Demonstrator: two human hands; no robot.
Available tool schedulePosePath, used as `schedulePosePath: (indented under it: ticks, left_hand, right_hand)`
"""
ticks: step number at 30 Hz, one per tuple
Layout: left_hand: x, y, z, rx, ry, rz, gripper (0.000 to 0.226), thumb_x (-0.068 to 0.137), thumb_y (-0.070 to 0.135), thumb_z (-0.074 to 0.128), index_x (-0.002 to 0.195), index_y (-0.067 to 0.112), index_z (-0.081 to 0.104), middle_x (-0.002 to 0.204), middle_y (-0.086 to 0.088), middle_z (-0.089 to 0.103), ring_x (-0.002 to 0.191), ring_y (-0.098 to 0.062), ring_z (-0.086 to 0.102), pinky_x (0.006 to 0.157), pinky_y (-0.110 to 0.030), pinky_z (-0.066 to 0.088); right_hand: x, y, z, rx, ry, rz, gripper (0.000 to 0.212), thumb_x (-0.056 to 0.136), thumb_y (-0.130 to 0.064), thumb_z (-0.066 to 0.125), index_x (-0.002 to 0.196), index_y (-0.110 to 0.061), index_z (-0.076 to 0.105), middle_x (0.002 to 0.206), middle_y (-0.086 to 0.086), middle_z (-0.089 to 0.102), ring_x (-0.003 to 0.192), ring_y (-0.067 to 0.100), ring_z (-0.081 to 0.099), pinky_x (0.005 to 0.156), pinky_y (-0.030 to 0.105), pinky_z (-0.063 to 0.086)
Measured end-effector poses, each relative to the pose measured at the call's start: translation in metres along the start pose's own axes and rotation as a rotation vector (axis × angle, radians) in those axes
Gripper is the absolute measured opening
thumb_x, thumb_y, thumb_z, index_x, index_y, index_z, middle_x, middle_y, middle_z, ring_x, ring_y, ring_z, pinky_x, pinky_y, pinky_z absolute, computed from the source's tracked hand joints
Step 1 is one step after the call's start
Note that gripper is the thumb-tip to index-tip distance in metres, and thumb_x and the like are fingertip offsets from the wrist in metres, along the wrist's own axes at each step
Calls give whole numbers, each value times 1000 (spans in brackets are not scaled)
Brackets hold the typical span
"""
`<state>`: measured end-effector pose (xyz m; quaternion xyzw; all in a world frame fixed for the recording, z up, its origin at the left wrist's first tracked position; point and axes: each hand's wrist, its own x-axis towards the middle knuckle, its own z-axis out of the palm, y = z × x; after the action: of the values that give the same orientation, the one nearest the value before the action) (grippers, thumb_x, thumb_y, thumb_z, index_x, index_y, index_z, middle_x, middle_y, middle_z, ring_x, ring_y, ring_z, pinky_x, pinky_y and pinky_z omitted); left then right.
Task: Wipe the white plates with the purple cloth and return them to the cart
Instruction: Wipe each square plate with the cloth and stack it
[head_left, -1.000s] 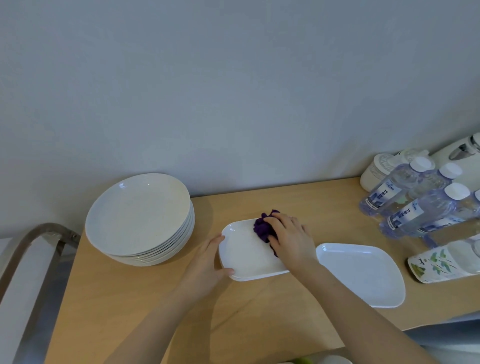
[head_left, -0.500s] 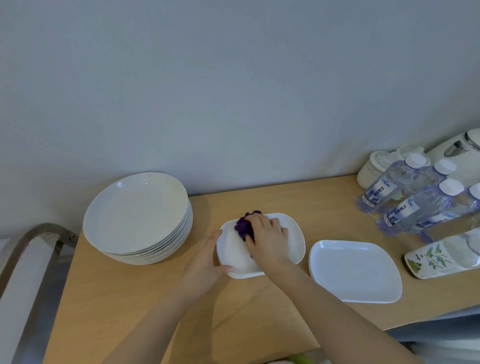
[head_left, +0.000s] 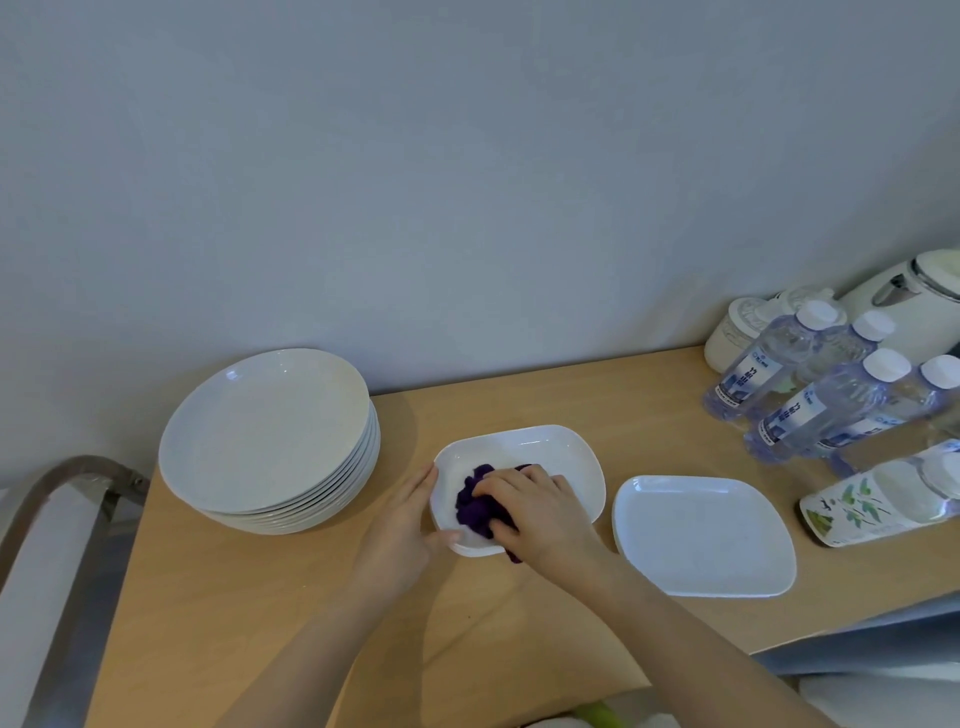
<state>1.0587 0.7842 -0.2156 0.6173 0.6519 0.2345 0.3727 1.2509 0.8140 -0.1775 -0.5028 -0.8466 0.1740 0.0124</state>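
A white rounded-rectangle plate (head_left: 550, 452) lies on the wooden top near the middle. My right hand (head_left: 540, 512) grips a bunched purple cloth (head_left: 475, 501) and presses it on the plate's near left part. My left hand (head_left: 402, 525) holds the plate's left rim, thumb over the near edge and fingers along the side. A second flat white plate (head_left: 704, 535) lies just to the right. A stack of several round white plates (head_left: 265, 431) stands at the left by the wall.
Several water bottles (head_left: 810, 410), a white jar (head_left: 737, 327), a kettle (head_left: 909, 301) and a leaf-printed container (head_left: 872, 506) crowd the right end. A metal cart handle (head_left: 62, 486) curves at the far left. The wall runs close behind.
My right hand has dragged the cloth from the plate's far edge toward its near left corner. My left hand has kept its hold on the rim.
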Motion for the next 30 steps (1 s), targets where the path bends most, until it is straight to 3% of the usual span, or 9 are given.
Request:
schedulePosePath:
  ticks: [7, 11, 15, 20, 26, 30]
  left_hand:
    - [-4, -2, 0, 78, 37, -34, 83, 77, 31, 75, 146, 25, 30, 153, 19, 21, 139, -3, 21, 109, -22, 21]
    - [-3, -1, -1, 94, 17, -33, 78, 78, 30, 74, 144, 24, 33, 153, 17, 20, 140, -5, 21, 112, -26, 23]
    - [-3, 2, 0, 172, 0, 2, 71, 83, 30, 69, 144, 24, 33, 155, 11, 16, 142, -10, 19, 113, -29, 24]
    - [-3, 13, 5, 338, 30, 20, 63, 91, 25, 55, 147, 15, 27, 158, -2, 13, 143, -20, 18, 114, -33, 24]
    - [-4, 28, 15, 400, 80, -34, 62, 93, 14, 48, 147, 9, 18, 156, -9, 12, 140, -23, 23, 110, -33, 30]
    - [-4, 35, 15, 332, 142, -119, 57, 89, 11, 49, 142, 13, 27, 139, -5, 35, 115, -20, 45, 87, -30, 44]
  right_hand:
    - [-16, 46, -15, -77, 166, 218, 40, 88, -37, 50, 128, -38, 49, 127, -23, 52, 117, 10, 45, 92, 26, 35]
    - [-1, 39, -10, -113, 249, 292, 39, 90, -31, 50, 129, -28, 53, 129, -13, 55, 118, 16, 49, 94, 29, 32]
    - [14, 13, -3, -84, 397, 420, 32, 79, -15, 66, 112, -13, 66, 116, 3, 66, 103, 25, 62, 82, 40, 46]
    - [16, -15, 1, -218, 319, 502, 42, 70, -17, 74, 111, -15, 68, 118, 6, 65, 96, 27, 64, 71, 41, 53]
    - [4, -16, 11, -258, 287, 312, 55, 57, -20, 83, 111, -21, 71, 120, 2, 66, 92, 23, 67, 69, 39, 56]
    - [-2, -4, 6, -205, 328, 181, 53, 52, -21, 87, 103, -25, 73, 110, -4, 70, 84, 18, 69, 64, 33, 56]
